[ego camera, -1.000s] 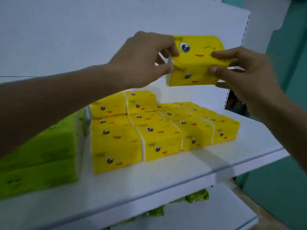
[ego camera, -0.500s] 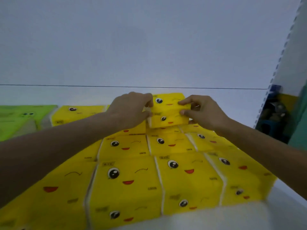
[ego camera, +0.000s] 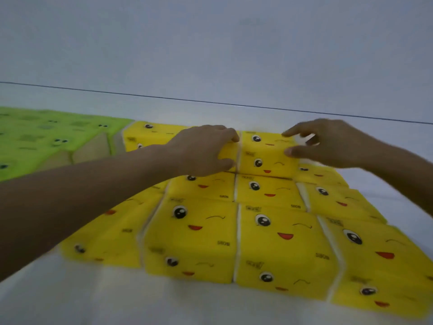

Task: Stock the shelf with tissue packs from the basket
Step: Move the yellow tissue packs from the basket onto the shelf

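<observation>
A white shelf [ego camera: 70, 301] with a plain white back panel [ego camera: 210, 43] fills the view; the basket is out of frame. Yellow packs [ego camera: 192, 231] lie on it in tight rows, with green packs [ego camera: 46, 141] to the left. The pack [ego camera: 264, 153] you are placing sits on the rear row, a layer up and close to the panel. Its long axis runs left to right between your hands. Your left hand [ego camera: 201, 151] curls fingers and thumb round its left end. Your right hand [ego camera: 332, 144] pinches the right end — forefinger on top, thumb on the front face, other fingers loose. Both hands are equally near, so letting go looks like a plain outward spread. The wrapper is glossy film over a soft block — it likely dents under a pinch and slides on its neighbours.
</observation>
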A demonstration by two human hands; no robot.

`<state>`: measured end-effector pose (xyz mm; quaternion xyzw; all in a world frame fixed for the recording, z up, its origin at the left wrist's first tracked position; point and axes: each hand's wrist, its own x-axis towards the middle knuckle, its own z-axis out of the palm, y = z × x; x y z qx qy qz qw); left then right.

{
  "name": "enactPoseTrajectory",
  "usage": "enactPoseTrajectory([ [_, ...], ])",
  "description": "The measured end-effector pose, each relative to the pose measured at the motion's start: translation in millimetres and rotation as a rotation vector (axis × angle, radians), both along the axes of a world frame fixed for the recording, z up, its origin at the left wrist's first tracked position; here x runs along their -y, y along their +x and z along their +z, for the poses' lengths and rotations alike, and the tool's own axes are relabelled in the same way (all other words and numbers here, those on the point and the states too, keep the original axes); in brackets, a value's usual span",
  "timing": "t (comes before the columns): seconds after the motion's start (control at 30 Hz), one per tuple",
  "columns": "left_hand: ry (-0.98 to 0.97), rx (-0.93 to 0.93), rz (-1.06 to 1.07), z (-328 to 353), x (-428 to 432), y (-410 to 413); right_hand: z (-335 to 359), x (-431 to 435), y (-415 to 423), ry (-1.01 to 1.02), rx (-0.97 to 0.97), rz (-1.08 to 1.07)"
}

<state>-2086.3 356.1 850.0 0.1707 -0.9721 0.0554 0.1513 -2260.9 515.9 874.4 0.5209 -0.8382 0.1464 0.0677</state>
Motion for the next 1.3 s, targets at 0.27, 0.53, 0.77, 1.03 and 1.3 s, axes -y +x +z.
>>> enactPoseTrajectory([
  [0.27,-0.082,-0.137,0.087,20.2,-1.1,166.2,41.4,50.4,159.1,-0.145,-0.070,0.307],
  [0.53,-0.103,-0.221,0.473,-8.1,-11.5,481.5,20.3,113.1,422.5,-0.177,-0.057,0.707],
  [0.77,0.081,-0.178,0.858,-93.4,-43.3,678.0,-72.2,151.0,635.8,-0.034,-0.032,1.063],
  [1.03,0.403,-0.102,1.046,-201.2,7.2,771.8,-228.4,229.8,753.1,0.399,-0.319,1.223],
  [1.3,0.899,-0.179,1.198,-342.6,155.9,853.8,-385.6,414.7,806.3,0.699,-0.214,1.145],
])
